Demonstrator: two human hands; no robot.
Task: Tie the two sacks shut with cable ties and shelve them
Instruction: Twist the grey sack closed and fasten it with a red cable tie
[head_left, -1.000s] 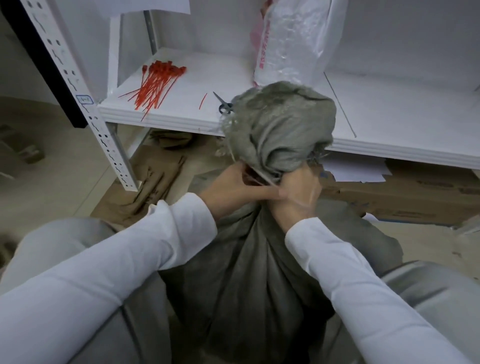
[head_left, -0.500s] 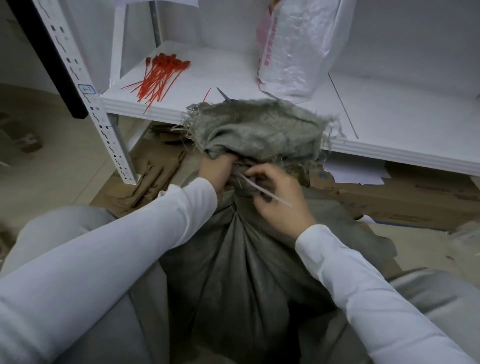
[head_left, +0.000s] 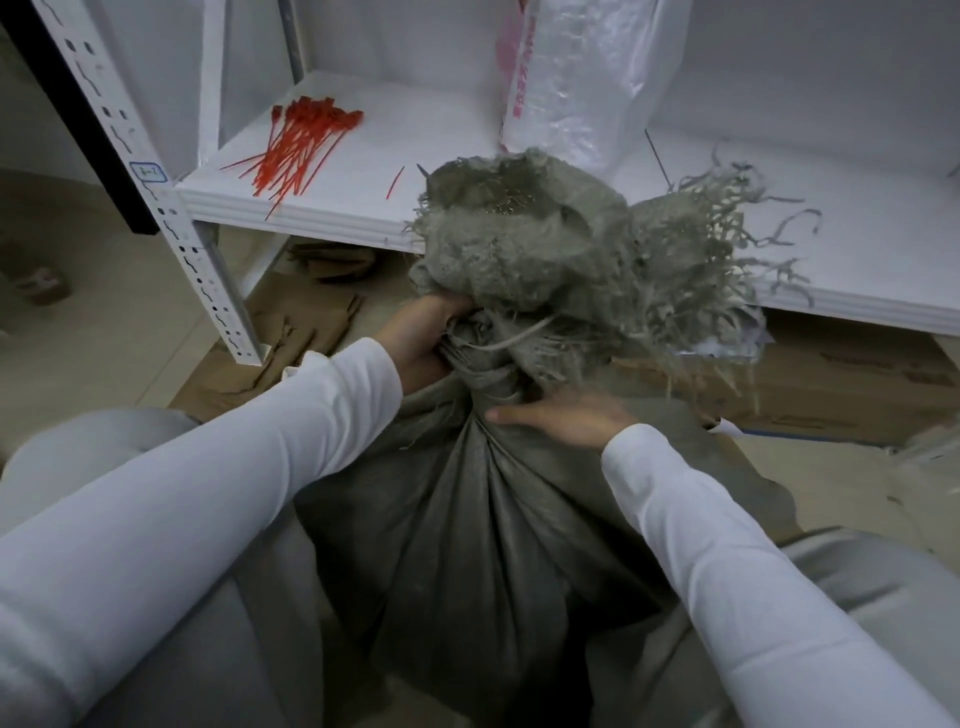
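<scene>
**A:** Where's the grey sack (head_left: 467, 519)?

**B:** On the floor between the person's knees, right in front of the shelf (head_left: 311, 218). It stands upright, long axis vertical, mouth up.

**A:** And the top?

**B:** It's bunched into a neck. Above that the loose mouth flops away toward the shelf, with the frayed edge fanning to the right.

**A:** Why is the left hand (head_left: 421, 343) there?

**B:** Its fingers curl round the neck from the left and grip it. I'd say that's to keep the gather tight while the tie is dealt with.

**A:** The right hand (head_left: 566, 418)?

**B:** It's flat, fingers straight, holding nothing. It rests on the sack's shoulder just below the neck, thumb pointing left, probably to steady the body.

**A:** Is a tie on?

**B:** A pale strip (head_left: 519, 336) crosses the neck, its free end pointing up and right. It looks like a cable tie, but I cannot tell whether it is pulled tight.

**A:** Spares?

**B:** Red ties (head_left: 298, 145) lie bundled on the shelf's left part, heads to the back, tails toward the front edge, within reach. A white sack (head_left: 571, 78) stands further back on the shelf, so I judge only the grey one is left to shelve.
</scene>
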